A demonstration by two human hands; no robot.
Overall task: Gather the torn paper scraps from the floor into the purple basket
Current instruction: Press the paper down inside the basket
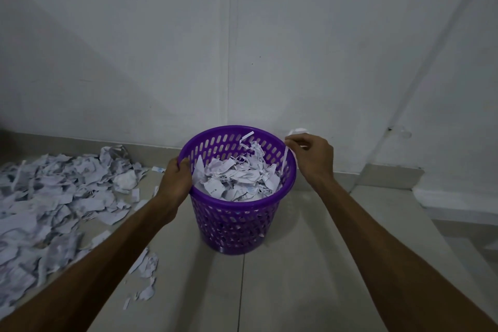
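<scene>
A: Item one, purple basket [244,221]. Where did it stand, and how full?

B: Upright on the tiled floor [296,277], near the white wall [242,35]. Scraps inside [237,178] lay heaped to just under the rim, one curled strip poking above it.

A: Item two, the hands.

B: Left hand [176,178] gripped the near-left rim, thumb hooked inside and fingers curled round the lip. Right hand [310,155] hovered over the right rim, finger and thumb pinching a long thin white strip [284,160] whose lower end hung down inside the basket wall.

A: Item three, stock left on the floor?

B: A large pile of torn paper [54,202] to the left, well apart from the basket, with a few loose bits [147,264] strewn between. Most of the task seemed outstanding.

A: Handling note for the step in hand?

B: By my judgement: keep the left grip firm so the light basket would not tip, let the strip go only when it hung wholly inside the rim, since a long sliver would catch on the lip or slip through a slot. The heap likely wanted pressing down before further loads. Moving the basket beside the pile would shorten each carry.
</scene>
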